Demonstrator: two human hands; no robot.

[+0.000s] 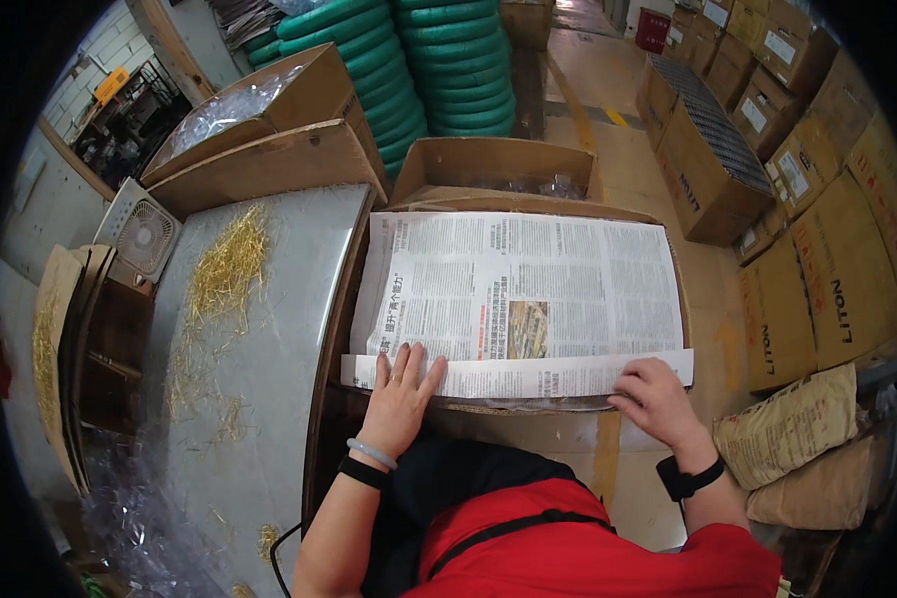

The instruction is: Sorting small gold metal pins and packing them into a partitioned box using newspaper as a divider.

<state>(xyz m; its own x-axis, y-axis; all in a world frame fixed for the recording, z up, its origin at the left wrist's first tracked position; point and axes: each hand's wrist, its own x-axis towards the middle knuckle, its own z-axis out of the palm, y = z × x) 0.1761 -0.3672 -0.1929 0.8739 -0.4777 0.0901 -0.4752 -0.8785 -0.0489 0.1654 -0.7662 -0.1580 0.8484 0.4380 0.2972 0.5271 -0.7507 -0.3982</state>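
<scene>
Grip: left hand [399,404] lies wide, fingers spread on newspaper [593,289]; right hand [658,401] curls narrow at its near right corner, whether pinching I cannot tell; grey bench [269,399] at left; open carton [345,324] just right of it; newspaper lies across carton top; pale strip [498,378] along near edge; best hold left side flat, smooth rightward evenly, avoid creasing.

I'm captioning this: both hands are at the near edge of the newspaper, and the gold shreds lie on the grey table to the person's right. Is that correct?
Not quite: the head view shows the gold shreds on the grey table to the person's left, not right. The rest stands: the left hand and the right hand are at the near edge of the newspaper.
</scene>
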